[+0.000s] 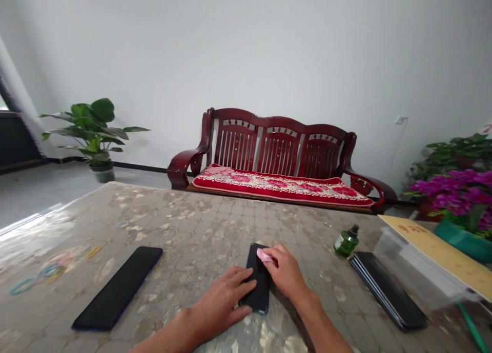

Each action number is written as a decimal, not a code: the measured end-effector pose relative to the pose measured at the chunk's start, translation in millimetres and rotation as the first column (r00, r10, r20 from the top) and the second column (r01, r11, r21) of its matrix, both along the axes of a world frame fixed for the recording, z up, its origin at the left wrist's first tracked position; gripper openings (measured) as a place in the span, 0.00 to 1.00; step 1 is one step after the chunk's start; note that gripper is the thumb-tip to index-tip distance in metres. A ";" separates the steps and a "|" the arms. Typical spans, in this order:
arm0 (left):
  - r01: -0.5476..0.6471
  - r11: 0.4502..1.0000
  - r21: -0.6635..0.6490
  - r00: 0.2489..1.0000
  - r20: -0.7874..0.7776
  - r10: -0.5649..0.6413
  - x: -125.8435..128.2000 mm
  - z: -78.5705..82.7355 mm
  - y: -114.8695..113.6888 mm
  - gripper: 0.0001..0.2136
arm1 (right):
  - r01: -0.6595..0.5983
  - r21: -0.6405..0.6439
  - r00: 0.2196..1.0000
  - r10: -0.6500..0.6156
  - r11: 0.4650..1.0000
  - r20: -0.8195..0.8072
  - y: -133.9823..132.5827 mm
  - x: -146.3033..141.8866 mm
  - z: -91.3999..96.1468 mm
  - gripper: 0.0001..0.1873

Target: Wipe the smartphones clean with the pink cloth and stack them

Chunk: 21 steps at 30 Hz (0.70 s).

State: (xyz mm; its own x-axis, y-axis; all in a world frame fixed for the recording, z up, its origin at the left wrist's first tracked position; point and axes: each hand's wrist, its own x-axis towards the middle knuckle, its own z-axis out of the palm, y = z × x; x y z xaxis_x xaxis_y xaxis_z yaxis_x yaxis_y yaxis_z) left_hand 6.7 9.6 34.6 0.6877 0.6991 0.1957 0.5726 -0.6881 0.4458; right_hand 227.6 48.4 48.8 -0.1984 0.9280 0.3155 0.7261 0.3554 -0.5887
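A dark smartphone [262, 290] lies flat on the patterned tablecloth in front of me. My left hand [226, 297] rests along its left side, fingers spread, with the fingertips on the phone and nothing gripped. A small pink cloth [265, 256] is pinched in my right hand [285, 271], pressed onto the upper part of the screen. Part of the cloth is hidden by the fingers. Further left, another dark phone [119, 286] lies by itself. On the right sits a stack of phones [388, 289], with a green spray bottle [347, 241] just behind it.
Several coloured rubber bands [52, 272] lie at the table's left. A clear plastic box [407, 271] with a tan board [434, 248] on top stands at the right, near purple flowers [461, 191]. Beyond the table [184, 230] are a wooden bench [279, 138] and a potted plant [102, 171].
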 end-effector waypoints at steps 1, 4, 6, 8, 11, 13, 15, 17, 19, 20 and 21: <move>-0.001 1.000 -0.002 1.000 0.008 0.001 -0.2 -0.9 0.1 0.25 | -0.003 -0.004 1.000 0.003 1.000 0.026 -0.9 -0.6 1.2 0.13; 0.003 1.000 -0.007 0.999 0.035 -0.003 -0.7 -2.9 0.3 0.25 | -0.015 -0.013 0.997 0.016 1.000 0.071 -2.9 -2.8 5.5 0.14; 0.006 1.000 -0.010 0.999 0.041 -0.006 -0.7 -2.9 -0.1 0.25 | -0.018 -0.027 0.997 0.020 0.999 0.072 -2.5 -3.8 7.8 0.14; 0.003 1.000 -0.010 1.000 0.031 -0.003 -0.3 -1.5 -0.9 0.25 | -0.010 -0.038 0.996 0.014 0.999 0.083 -0.3 -4.3 8.5 0.15; -0.006 1.000 -0.004 1.000 0.005 0.006 0.4 1.2 -1.9 0.24 | 0.037 -0.005 0.987 -0.036 0.999 0.156 4.8 -5.4 6.2 0.17; -0.007 1.000 0.006 1.000 0.001 0.007 0.5 1.7 -1.8 0.24 | 0.070 0.035 0.977 -0.076 0.997 0.197 7.6 -6.8 3.3 0.17; -0.002 1.000 0.019 1.000 0.011 0.002 0.3 0.6 -1.4 0.24 | 0.070 0.053 0.975 -0.080 0.996 0.205 8.9 -8.0 1.0 0.17; 0.003 1.000 0.027 1.000 0.026 -0.004 0.1 -1.4 -0.9 0.24 | 0.035 0.048 0.980 -0.043 0.998 0.195 8.8 -8.0 0.2 0.18; 0.005 1.000 0.030 0.999 0.031 -0.006 0.0 -3.3 -0.6 0.24 | -0.020 0.030 0.983 0.014 0.999 0.185 8.0 -6.6 1.3 0.19; 0.005 1.000 0.031 0.999 0.033 -0.006 0.1 -4.1 -0.6 0.24 | -0.040 0.023 0.983 0.035 0.999 0.183 7.7 -5.5 2.3 0.19; 0.003 1.000 0.031 0.999 0.034 -0.004 0.2 -4.5 -0.5 0.24 | -0.050 0.018 0.982 0.046 0.999 0.185 7.5 -4.5 3.3 0.19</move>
